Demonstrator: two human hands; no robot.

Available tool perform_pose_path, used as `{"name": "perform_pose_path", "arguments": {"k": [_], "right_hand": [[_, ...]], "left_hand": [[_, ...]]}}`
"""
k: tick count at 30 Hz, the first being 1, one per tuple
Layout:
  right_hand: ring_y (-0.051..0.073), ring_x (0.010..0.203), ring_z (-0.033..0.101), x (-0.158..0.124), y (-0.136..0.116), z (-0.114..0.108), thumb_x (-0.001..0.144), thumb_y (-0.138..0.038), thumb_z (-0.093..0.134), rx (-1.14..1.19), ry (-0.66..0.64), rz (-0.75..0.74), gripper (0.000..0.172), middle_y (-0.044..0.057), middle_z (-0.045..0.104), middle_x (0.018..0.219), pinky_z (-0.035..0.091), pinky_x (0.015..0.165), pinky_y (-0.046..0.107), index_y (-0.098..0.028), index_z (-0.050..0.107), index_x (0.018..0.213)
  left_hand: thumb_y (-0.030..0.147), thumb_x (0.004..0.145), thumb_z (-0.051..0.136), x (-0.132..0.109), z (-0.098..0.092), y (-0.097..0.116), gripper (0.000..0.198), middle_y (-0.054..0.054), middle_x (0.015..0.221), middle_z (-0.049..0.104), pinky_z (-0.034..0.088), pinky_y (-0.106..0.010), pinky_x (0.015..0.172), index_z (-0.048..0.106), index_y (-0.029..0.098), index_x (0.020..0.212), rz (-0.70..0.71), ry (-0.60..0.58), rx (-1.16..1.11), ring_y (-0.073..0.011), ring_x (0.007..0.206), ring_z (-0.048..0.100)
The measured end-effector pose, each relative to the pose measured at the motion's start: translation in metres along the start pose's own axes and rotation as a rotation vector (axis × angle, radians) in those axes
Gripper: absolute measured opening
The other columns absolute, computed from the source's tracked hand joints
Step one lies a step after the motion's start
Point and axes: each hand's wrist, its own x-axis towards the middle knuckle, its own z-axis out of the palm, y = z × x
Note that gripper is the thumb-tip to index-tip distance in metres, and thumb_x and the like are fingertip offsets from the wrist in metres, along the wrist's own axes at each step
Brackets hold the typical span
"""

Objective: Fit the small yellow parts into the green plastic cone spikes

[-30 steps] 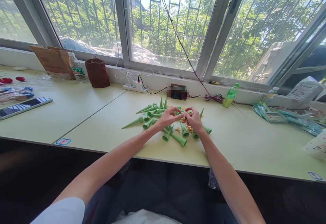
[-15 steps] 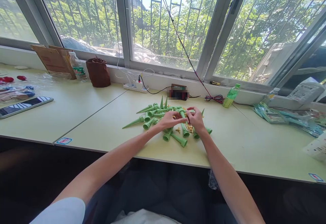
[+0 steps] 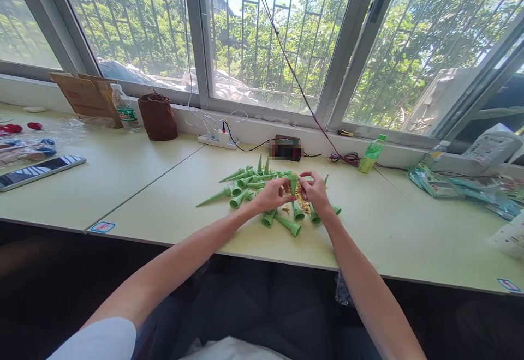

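Between my two hands a green plastic watering spike (image 3: 293, 181) is held with its wide capped end up and its point down. My left hand (image 3: 271, 195) grips it from the left, fingertips and thumb closed round it. On the other side my right hand (image 3: 313, 190) is closed in a pinch beside the cap; what its fingertips hold is too small to tell. More green spikes (image 3: 238, 201) lie heaped around and under both hands, and a couple stand point up. Small yellow valve pieces (image 3: 303, 205) are scattered among them, partly hidden by my right hand.
Behind the heap sit a dark device (image 3: 286, 148) and a power strip (image 3: 219, 139) with cables. A green bottle (image 3: 371, 154) stands back right, near plastic packets (image 3: 434, 181). A brown bag (image 3: 158, 115) and a phone (image 3: 41, 171) are on the left.
The held spike has turned more upright and its body shows more plainly. My left fingers have shifted around it, thumb lower. My right hand has hardly moved.
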Motion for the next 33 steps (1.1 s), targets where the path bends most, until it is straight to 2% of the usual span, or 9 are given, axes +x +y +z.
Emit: {"name": "perform_pose_path", "arguments": {"k": [8,14,19,23,29,31,33], "right_hand": [[0.006,0.028,0.032,0.003,0.003,-0.002,0.073,-0.044,0.066,0.063,-0.045,0.033,0.037,-0.007,0.054,0.046,0.022,0.029,0.018,-0.021,0.049,0.096],[0.005,0.028,0.030,0.002,0.002,0.000,0.070,-0.039,0.067,0.103,-0.075,0.078,0.038,-0.008,0.054,0.046,0.021,0.030,0.018,-0.020,0.048,0.098],[0.004,0.029,0.027,0.002,-0.002,0.000,0.067,-0.031,0.067,0.179,-0.111,0.147,0.038,-0.009,0.052,0.047,0.017,0.029,0.016,-0.020,0.046,0.098],[0.003,0.030,0.026,0.001,-0.003,0.000,0.067,-0.032,0.067,0.195,-0.128,0.180,0.039,-0.010,0.050,0.047,0.017,0.030,0.016,-0.021,0.046,0.097],[0.006,0.032,0.035,0.005,0.001,0.001,0.072,-0.042,0.067,0.165,-0.029,0.037,0.037,-0.009,0.050,0.049,0.025,0.032,0.018,-0.022,0.046,0.095],[0.007,0.033,0.037,0.005,0.001,0.000,0.075,-0.045,0.065,0.126,0.004,-0.025,0.035,-0.008,0.052,0.050,0.028,0.032,0.019,-0.022,0.046,0.094],[0.008,0.033,0.038,0.004,0.002,0.000,0.078,-0.047,0.062,0.054,0.015,-0.079,0.033,-0.007,0.054,0.051,0.029,0.032,0.020,-0.021,0.047,0.093]], "left_hand": [[0.032,0.075,0.070,0.000,0.003,-0.004,0.022,-0.001,0.082,0.058,0.041,-0.025,0.060,0.058,0.016,0.085,0.080,0.020,0.051,-0.0103,0.060,0.050],[0.024,0.078,0.067,0.000,0.003,-0.009,0.013,-0.001,0.085,0.055,0.042,-0.024,0.061,0.059,0.017,0.086,0.087,0.042,0.041,-0.0085,0.059,0.051],[0.023,0.081,0.065,0.000,0.001,-0.012,0.010,-0.001,0.084,0.055,0.041,-0.024,0.064,0.059,0.017,0.087,0.122,0.068,0.090,-0.0108,0.064,0.052],[0.024,0.083,0.062,0.000,0.001,-0.012,0.012,-0.003,0.087,0.057,0.041,-0.025,0.067,0.062,0.018,0.094,0.140,0.082,0.132,-0.0120,0.067,0.051],[0.024,0.085,0.058,0.003,0.006,-0.011,0.020,-0.003,0.086,0.061,0.043,-0.025,0.068,0.061,0.018,0.104,0.072,0.169,0.133,-0.0126,0.067,0.053],[0.031,0.089,0.054,0.004,0.006,-0.009,0.019,-0.003,0.082,0.061,0.044,-0.025,0.065,0.063,0.017,0.098,0.029,0.198,0.066,-0.0123,0.065,0.053],[0.044,0.092,0.047,0.006,0.005,-0.005,0.035,-0.002,0.070,0.059,0.042,-0.024,0.057,0.063,0.015,0.082,-0.065,0.204,-0.055,-0.0113,0.057,0.051]]}}
